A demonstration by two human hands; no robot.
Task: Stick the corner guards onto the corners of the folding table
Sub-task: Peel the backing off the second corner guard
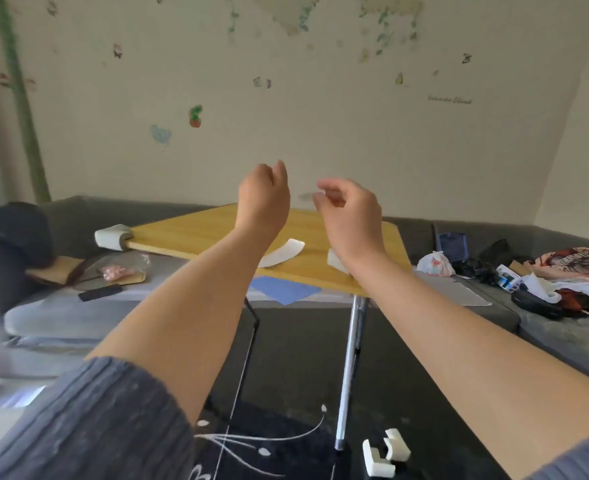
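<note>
Both of my hands are raised above the far edge of the tabletop: my left hand (pixel 264 192) has its fingers loosely curled and, as far as I can see, nothing in them, while my right hand (pixel 346 206) brings thumb and fingertips close together at about 10 o'clock from its wrist, perhaps nipping a thin blurred strip (pixel 306 195), though I cannot tell for certain. Below them lies the yellow wood-look folding tabletop (pixel 196 230). One white foam L-shaped corner guard (pixel 112 236) already sits on its corner at 9 o'clock. A curved white backing strip (pixel 281 253) lies flat on the board near the middle, and another white foam piece (pixel 334 259) sits just behind my right wrist, partly hidden. Down at 5 o'clock, two more white L-shaped corner guards (pixel 385 452) rest on the dark floor mat (pixel 286 358) beside the silver table leg (pixel 350 368). I judge these guards light, soft and springy, not fragile; I would pinch one by its outer walls, keeping fingers off the sticky inner faces, then press it firmly onto a bare corner.
</note>
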